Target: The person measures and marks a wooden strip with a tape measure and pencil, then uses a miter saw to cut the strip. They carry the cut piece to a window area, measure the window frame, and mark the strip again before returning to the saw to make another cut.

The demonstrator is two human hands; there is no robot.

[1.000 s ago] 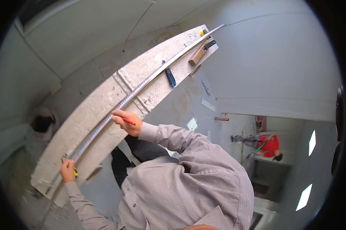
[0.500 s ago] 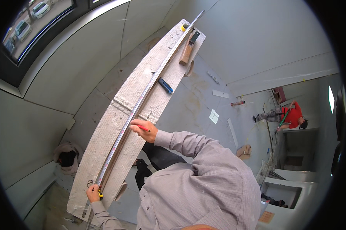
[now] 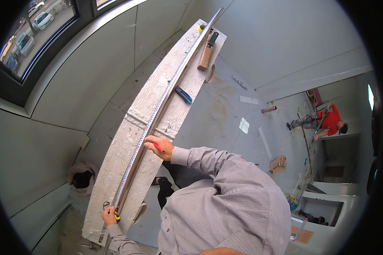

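Observation:
My left hand (image 3: 110, 216) grips a yellow tape measure (image 3: 117, 216) at the near end of a long whitish, plaster-spattered bench (image 3: 109, 171). Its blade (image 3: 158, 109) is stretched out along a long metal strip (image 3: 215, 19) running the bench's length. My right hand (image 3: 161, 146) has a red pencil (image 3: 157, 147) in its fingers and rests beside the blade, near the middle of the bench. A blue utility knife (image 3: 184, 95) lies right of the strip. Farther along are a brown wooden tool with a black part (image 3: 205, 56) and a yellow round object (image 3: 200, 28).
A window (image 3: 39, 29) is at upper left, a light bag (image 3: 77, 173) beside the bench. Strips, a tube (image 3: 268, 109) and brown scraps (image 3: 277, 163) lie on the grey floor. At right, a person in red (image 3: 327, 121) holds a green tool near a white cabinet (image 3: 323, 195).
The view has turned, bringing the window in at upper left and shifting the bench rightward. Both my hands keep their holds. The person in red has changed arm position.

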